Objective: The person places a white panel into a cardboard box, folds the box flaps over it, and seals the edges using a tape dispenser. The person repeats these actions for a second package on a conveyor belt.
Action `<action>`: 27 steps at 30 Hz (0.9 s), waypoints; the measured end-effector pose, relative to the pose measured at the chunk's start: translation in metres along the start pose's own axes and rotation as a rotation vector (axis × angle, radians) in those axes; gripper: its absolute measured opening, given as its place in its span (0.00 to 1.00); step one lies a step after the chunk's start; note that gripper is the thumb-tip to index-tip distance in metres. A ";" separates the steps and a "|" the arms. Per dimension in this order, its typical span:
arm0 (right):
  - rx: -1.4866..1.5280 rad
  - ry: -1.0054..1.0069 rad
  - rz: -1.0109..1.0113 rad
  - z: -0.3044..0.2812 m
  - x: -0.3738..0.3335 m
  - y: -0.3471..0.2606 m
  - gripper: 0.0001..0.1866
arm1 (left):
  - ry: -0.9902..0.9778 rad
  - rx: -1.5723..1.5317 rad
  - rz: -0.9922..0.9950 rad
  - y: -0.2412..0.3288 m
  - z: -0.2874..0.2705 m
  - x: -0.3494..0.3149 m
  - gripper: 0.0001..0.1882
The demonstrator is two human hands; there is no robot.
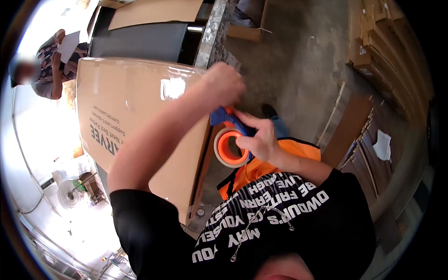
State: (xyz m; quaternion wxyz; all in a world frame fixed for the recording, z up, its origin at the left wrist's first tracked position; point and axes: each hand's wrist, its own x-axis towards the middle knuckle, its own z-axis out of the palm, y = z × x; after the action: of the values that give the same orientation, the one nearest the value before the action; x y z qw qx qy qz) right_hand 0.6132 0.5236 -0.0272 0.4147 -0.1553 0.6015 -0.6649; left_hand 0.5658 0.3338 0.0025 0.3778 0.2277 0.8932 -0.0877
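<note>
A blue tape dispenser with an orange hub (pixel 230 145) is gripped in my right hand (pixel 262 140), beside the right edge of a large brown cardboard box (pixel 179 172). A roll of tape sits around the hub. My left hand (pixel 225 85) is closed at the box's far right corner, just above the dispenser's head. Its fingertips are turned away, so what they hold, if anything, is hidden. My left forearm crosses over the box top, where clear glossy tape runs along the far edge.
Beyond the box lies a dark conveyor surface (pixel 140 43) with a metal side rail (pixel 212 35) and a flat cardboard piece (pixel 154 13). Another person (pixel 51 63) stands at far left holding white paper. Stacked long cartons (pixel 387 60) line the right; a fan (pixel 70 193) stands lower left.
</note>
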 end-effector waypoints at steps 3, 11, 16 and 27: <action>-0.048 0.040 -0.003 0.008 -0.011 0.007 0.34 | -0.066 0.131 -0.066 0.003 -0.002 -0.001 0.11; -0.234 -0.149 -0.149 0.124 -0.164 0.085 0.36 | 0.283 0.545 0.052 0.068 0.069 -0.092 0.12; -0.241 -0.124 -0.016 0.185 -0.257 0.127 0.34 | 0.267 0.591 0.112 0.160 0.154 -0.183 0.13; -0.461 0.029 -0.022 0.325 -0.372 0.203 0.31 | 0.403 0.186 0.305 0.273 0.278 -0.289 0.14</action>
State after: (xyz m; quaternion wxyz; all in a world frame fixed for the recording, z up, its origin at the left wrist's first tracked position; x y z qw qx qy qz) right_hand 1.1423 0.5941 -0.0326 0.3522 -0.2431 0.7417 -0.5165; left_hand 1.0476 0.3848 0.0191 0.1786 0.4062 0.8939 -0.0644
